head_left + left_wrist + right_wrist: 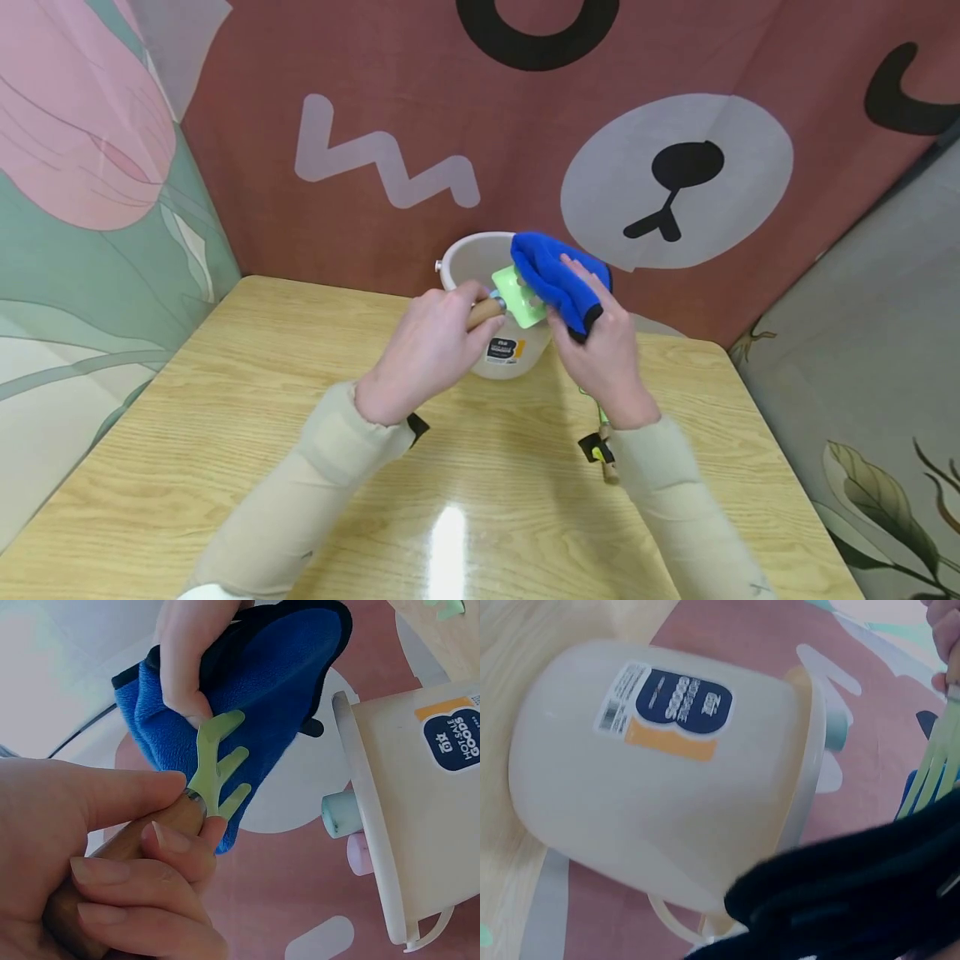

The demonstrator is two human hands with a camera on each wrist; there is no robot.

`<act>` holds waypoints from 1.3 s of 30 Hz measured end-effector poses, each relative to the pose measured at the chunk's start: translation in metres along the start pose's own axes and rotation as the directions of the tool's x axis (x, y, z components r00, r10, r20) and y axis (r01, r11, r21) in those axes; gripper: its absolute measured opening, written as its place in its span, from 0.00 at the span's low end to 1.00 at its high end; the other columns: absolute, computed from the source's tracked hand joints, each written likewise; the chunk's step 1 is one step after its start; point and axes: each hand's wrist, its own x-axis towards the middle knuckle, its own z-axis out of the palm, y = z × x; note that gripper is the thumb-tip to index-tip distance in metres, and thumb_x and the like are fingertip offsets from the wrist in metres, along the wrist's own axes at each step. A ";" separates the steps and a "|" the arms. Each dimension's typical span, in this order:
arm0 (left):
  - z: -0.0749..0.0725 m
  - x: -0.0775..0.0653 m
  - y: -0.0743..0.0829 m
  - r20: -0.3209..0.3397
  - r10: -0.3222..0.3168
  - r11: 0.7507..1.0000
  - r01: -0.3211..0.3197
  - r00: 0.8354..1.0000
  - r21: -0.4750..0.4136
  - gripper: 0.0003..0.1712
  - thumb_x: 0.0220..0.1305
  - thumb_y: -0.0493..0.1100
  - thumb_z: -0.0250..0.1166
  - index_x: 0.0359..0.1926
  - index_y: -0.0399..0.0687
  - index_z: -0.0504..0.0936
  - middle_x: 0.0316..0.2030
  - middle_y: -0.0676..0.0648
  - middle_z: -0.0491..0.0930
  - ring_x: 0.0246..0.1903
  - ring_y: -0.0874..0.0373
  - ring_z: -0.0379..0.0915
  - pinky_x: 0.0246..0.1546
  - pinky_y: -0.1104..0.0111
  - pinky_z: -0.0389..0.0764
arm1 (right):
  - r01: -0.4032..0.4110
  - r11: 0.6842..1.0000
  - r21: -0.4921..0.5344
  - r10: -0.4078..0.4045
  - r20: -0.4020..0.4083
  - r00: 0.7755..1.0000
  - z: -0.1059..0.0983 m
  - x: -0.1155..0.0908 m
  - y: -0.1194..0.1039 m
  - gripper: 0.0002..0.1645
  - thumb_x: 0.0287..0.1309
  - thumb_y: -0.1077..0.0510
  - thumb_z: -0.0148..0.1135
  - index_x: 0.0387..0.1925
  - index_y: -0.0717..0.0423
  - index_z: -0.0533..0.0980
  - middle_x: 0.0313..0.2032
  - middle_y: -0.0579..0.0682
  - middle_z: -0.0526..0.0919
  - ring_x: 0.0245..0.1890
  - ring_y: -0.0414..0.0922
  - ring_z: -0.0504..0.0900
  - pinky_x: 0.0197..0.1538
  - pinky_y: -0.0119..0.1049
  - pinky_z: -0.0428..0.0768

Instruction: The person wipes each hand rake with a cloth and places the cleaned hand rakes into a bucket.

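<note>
My left hand (pixel 431 350) grips the wooden handle (pixel 127 877) of a small hand rake with light green tines (pixel 217 761). Against the back of the tines lies a blue cloth (pixel 551 271) with black edging. My right hand (pixel 600 350) holds this cloth, folded, its thumb close to the rake head in the left wrist view. Both hands are raised in front of a white bucket (pixel 510 358), near its rim. Dark cloth folds (pixel 840 877) fill the lower right of the right wrist view.
Inside the bucket, a teal handle end (pixel 341 815) and a pink one (pixel 360 853) stick out past the rim. Another tool with a wooden handle (pixel 610 473) lies on the wooden table (pixel 300 333) beside my right sleeve. A printed curtain (pixel 337 233) hangs right behind the bucket.
</note>
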 end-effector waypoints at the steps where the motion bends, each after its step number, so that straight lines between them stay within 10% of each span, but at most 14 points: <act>1: 0.000 0.000 0.000 0.000 -0.001 1.000 0.001 1.000 -0.003 0.14 0.70 0.45 0.63 0.43 0.36 0.84 0.20 0.50 0.77 0.14 0.59 0.71 0.17 0.67 0.73 | 0.018 1.000 -0.006 -0.018 0.000 1.000 0.001 0.000 -0.001 0.35 0.63 0.57 0.66 0.71 0.57 0.73 0.67 0.60 0.78 0.68 0.57 0.74 0.69 0.58 0.71; 39: 0.010 0.003 -0.002 0.005 -0.006 0.999 0.006 1.000 0.043 0.10 0.70 0.41 0.61 0.34 0.38 0.78 0.15 0.49 0.70 0.11 0.58 0.67 0.14 0.67 0.66 | 0.237 0.967 0.094 -0.245 0.078 0.966 0.014 -0.005 -0.022 0.36 0.59 0.61 0.69 0.68 0.64 0.73 0.66 0.58 0.80 0.72 0.53 0.71 0.76 0.54 0.62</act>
